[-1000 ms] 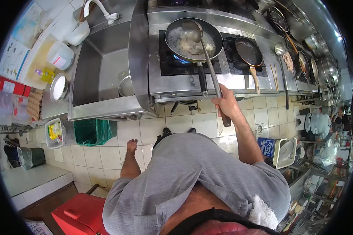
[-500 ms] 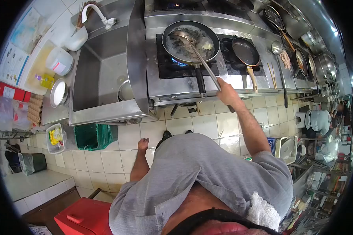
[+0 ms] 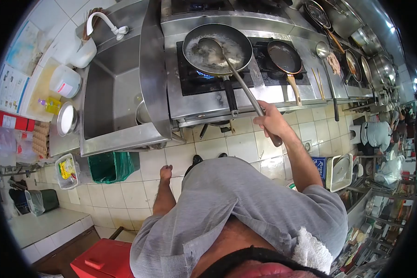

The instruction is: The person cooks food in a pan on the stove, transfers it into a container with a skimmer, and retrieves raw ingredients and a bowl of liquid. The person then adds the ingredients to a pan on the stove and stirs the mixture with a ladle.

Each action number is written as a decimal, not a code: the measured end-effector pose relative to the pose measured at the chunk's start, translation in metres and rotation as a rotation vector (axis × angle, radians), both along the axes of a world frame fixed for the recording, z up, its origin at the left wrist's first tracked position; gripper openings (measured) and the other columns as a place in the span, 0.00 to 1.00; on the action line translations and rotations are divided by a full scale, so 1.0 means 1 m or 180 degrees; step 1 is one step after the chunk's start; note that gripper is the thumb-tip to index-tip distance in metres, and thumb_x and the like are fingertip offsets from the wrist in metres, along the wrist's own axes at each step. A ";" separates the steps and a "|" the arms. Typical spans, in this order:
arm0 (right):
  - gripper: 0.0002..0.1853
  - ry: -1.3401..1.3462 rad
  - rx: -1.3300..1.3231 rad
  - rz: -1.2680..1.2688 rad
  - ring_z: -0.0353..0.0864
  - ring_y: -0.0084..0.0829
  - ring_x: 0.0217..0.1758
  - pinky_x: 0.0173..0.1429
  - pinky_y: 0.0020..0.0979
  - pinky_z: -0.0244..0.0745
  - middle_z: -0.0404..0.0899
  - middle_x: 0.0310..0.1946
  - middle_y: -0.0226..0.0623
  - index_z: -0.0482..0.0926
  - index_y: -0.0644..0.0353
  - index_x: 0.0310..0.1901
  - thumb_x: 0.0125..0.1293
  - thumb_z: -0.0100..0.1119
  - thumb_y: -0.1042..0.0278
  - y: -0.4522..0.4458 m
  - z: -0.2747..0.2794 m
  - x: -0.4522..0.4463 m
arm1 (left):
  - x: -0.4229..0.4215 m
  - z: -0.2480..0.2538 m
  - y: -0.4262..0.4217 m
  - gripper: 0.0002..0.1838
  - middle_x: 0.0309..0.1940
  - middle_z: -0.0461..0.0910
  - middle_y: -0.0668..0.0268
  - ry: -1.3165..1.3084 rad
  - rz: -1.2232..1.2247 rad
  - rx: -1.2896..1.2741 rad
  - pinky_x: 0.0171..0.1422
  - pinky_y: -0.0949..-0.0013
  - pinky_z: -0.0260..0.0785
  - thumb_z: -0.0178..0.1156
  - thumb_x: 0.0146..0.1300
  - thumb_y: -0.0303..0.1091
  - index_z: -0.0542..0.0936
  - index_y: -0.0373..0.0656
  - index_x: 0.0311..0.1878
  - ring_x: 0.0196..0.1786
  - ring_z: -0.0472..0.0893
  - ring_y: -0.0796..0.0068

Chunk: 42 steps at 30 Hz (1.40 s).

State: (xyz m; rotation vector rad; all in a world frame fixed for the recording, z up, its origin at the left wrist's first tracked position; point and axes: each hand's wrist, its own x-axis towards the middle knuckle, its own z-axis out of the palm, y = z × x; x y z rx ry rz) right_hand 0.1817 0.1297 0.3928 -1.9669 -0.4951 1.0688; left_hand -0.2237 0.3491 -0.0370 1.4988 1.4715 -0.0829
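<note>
My right hand [image 3: 272, 121] grips the long metal handle of a ladle [image 3: 245, 89]. The ladle's bowl sits in a deep black frying pan [image 3: 230, 82], among bubbling, foamy liquid with pale pieces in it. Under the pan a blue gas flame [image 3: 204, 74] burns on the left burner of the stove. The pan's black handle points toward me, left of the ladle handle, and no hand is on it. My left hand [image 3: 166, 173] hangs low at my left side, fingers seemingly curled and holding nothing visible.
Right of the pan stands a smaller frying pan [image 3: 285, 57], its light handle toward me. A long-handled ladle [image 3: 329, 72] and thin sticks [image 3: 318, 84] lie farther right. A steel sink [image 3: 113, 99] and green-lined bin [image 3: 107, 167] are left. A person [image 3: 376, 137] stands far right.
The ladle's bowl has shifted slightly within the pan, and the foam looks paler around it. My right hand's fingers sit a little differently around the handle. My left hand stays low.
</note>
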 end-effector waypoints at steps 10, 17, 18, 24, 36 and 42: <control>0.25 0.0060 0.0118 -0.0288 0.64 0.22 0.08 0.10 0.25 0.61 0.66 0.15 0.31 0.66 0.66 0.54 0.50 0.53 0.79 -0.019 0.000 -0.004 | 0.021 -0.008 0.011 0.26 0.42 0.79 0.50 -0.0177 -0.0146 -0.0069 0.53 0.65 0.67 0.59 0.53 0.47 0.76 0.32 0.47 0.47 0.78 0.58; 0.28 -0.0479 0.0031 -0.0492 0.63 0.21 0.08 0.10 0.24 0.59 0.64 0.12 0.28 0.62 0.70 0.57 0.51 0.53 0.78 0.002 -0.012 -0.011 | -0.011 -0.010 -0.002 0.25 0.43 0.78 0.50 0.0036 -0.0238 -0.0055 0.54 0.65 0.66 0.56 0.55 0.47 0.77 0.32 0.44 0.48 0.77 0.58; 0.28 -0.0487 0.0029 -0.0505 0.63 0.21 0.08 0.10 0.24 0.59 0.64 0.12 0.28 0.62 0.70 0.57 0.51 0.53 0.78 0.007 -0.014 -0.011 | -0.014 -0.011 -0.002 0.24 0.42 0.78 0.50 0.0136 -0.0369 -0.0139 0.54 0.65 0.66 0.55 0.55 0.47 0.78 0.33 0.42 0.47 0.76 0.56; 0.22 0.2895 0.1864 -0.1178 0.62 0.21 0.08 0.12 0.23 0.55 0.65 0.13 0.26 0.65 0.66 0.54 0.55 0.54 0.74 0.027 -0.023 0.016 | -0.005 -0.004 -0.001 0.21 0.41 0.77 0.47 0.0118 -0.0478 -0.0194 0.52 0.63 0.65 0.54 0.55 0.46 0.78 0.34 0.37 0.45 0.76 0.52; 0.33 0.0053 0.0351 -0.0250 0.64 0.22 0.08 0.10 0.25 0.61 0.66 0.13 0.30 0.59 0.66 0.62 0.51 0.53 0.78 0.006 -0.009 -0.011 | 0.008 0.009 0.019 0.25 0.44 0.78 0.52 0.0092 -0.0260 -0.0254 0.53 0.66 0.65 0.58 0.55 0.46 0.76 0.33 0.47 0.47 0.76 0.59; 0.30 -0.0481 0.0085 -0.0793 0.64 0.22 0.08 0.09 0.26 0.60 0.65 0.13 0.30 0.62 0.62 0.59 0.51 0.51 0.78 -0.005 -0.019 -0.034 | -0.006 0.002 0.010 0.25 0.43 0.79 0.53 0.0200 -0.0195 -0.0353 0.52 0.64 0.66 0.59 0.55 0.46 0.76 0.34 0.48 0.47 0.77 0.59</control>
